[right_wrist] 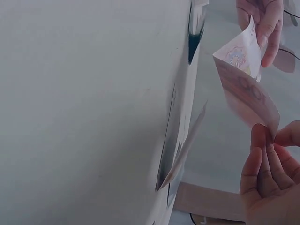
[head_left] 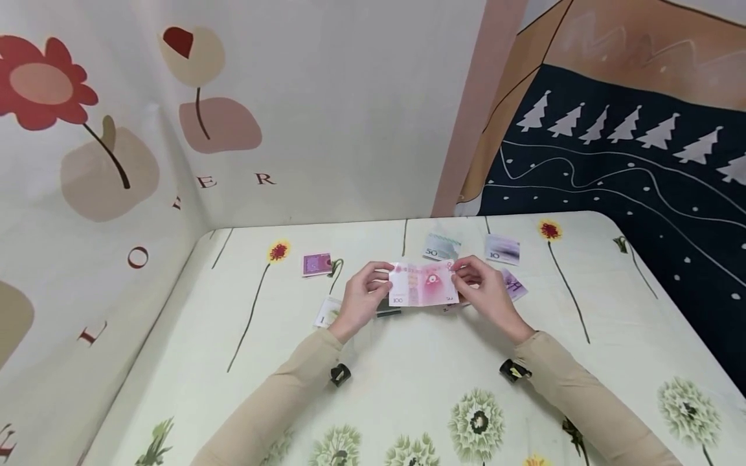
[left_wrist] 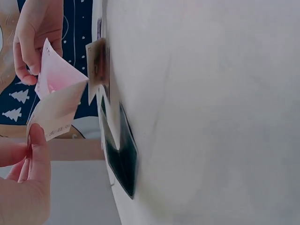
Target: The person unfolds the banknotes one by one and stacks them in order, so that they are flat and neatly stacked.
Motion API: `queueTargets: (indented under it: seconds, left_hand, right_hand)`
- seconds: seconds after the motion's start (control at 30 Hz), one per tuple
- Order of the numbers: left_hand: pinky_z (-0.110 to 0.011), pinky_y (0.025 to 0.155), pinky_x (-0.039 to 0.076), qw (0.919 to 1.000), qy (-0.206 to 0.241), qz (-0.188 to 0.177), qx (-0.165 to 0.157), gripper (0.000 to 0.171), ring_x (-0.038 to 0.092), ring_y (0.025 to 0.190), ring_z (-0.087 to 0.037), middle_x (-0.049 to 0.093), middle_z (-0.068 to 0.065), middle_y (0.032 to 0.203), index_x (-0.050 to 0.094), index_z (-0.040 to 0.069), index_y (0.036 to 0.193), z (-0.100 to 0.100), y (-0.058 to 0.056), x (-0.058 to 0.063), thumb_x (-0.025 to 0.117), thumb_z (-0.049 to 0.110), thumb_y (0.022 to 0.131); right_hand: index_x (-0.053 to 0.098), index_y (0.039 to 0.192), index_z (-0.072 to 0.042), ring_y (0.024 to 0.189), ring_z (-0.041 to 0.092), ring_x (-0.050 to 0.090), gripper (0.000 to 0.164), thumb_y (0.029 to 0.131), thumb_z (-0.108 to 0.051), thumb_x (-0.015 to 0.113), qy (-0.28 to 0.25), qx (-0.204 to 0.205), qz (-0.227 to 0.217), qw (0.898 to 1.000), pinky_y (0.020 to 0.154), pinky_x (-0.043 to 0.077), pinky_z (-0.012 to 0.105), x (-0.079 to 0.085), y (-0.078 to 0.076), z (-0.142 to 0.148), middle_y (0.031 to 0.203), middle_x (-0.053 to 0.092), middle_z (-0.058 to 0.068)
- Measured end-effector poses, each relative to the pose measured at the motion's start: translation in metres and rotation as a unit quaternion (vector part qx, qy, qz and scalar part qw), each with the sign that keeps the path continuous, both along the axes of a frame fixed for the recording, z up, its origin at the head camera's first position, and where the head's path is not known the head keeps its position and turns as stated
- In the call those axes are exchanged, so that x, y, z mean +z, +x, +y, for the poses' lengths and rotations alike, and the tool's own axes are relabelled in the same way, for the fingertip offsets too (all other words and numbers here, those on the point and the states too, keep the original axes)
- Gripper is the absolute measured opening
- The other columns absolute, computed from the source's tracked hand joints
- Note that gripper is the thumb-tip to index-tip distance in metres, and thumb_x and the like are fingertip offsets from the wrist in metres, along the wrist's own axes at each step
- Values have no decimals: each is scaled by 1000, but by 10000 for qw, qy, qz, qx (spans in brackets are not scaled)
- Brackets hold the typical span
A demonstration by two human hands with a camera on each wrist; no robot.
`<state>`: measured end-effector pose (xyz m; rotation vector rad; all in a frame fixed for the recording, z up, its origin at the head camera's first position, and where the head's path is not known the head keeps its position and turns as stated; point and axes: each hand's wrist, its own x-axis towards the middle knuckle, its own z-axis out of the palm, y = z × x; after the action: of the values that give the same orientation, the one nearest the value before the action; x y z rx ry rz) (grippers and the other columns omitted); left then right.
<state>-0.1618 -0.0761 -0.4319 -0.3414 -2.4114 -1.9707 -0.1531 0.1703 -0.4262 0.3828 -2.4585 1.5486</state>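
A pink 100 banknote [head_left: 424, 285] with a crease down its middle is held up over the table, bent along that crease in both wrist views. My left hand [head_left: 364, 294] pinches its left edge between thumb and fingers. At the opposite edge, my right hand [head_left: 485, 289] pinches it the same way. Partly hidden behind the note lies a dark green folded banknote [left_wrist: 123, 154], standing slightly spread on the table. Another folded note [right_wrist: 185, 150] pokes up from the table below my right hand.
Around the hands lie a purple-red folded note [head_left: 316, 264], a pale green note [head_left: 328, 312] marked 1, a 50 note [head_left: 441, 246], a 10 note [head_left: 502, 250] and a purple note [head_left: 515, 285]. A flower-patterned cloth [head_left: 419, 375] covers the table; curtains hang behind.
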Motion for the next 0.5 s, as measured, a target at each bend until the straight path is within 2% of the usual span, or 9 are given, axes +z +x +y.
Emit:
queueTargets:
  seconds: [0.1,0.3,0.4,0.5]
  left_hand:
    - [-34,75,57,10000,-21,-39,28,31,67,86,-27,68,-17,98,62,1,115,-3,0,-2,60,-11,86]
    - [-29,74,57,9997,33,-190,124,31,68,87,-29,68,-20,99,63,-1,113,-10,-1,-7,61,-13,85]
    - [-26,75,56,9993,40,-312,214,31,67,89,-30,68,-20,100,64,-2,112,-15,-1,-9,62,-14,84]
    - [-28,76,56,9990,77,-392,183,31,66,89,-30,67,-21,100,64,-3,113,-21,0,-10,62,-14,84]
  right_hand:
    - [64,102,3,82,16,63,14,88,3,65,4,-17,33,10000,74,50,17,-9,-5,5,91,68,14]
    - [65,102,3,81,9,61,15,87,1,67,-162,21,-139,9998,74,50,15,-12,-9,11,90,68,15]
    - [65,101,4,79,8,61,15,87,1,68,-157,18,-283,9995,73,49,14,-13,-9,12,89,68,15]
    - [65,102,4,79,10,63,16,87,0,68,-162,87,-511,9985,69,49,15,-14,-8,13,89,68,15]
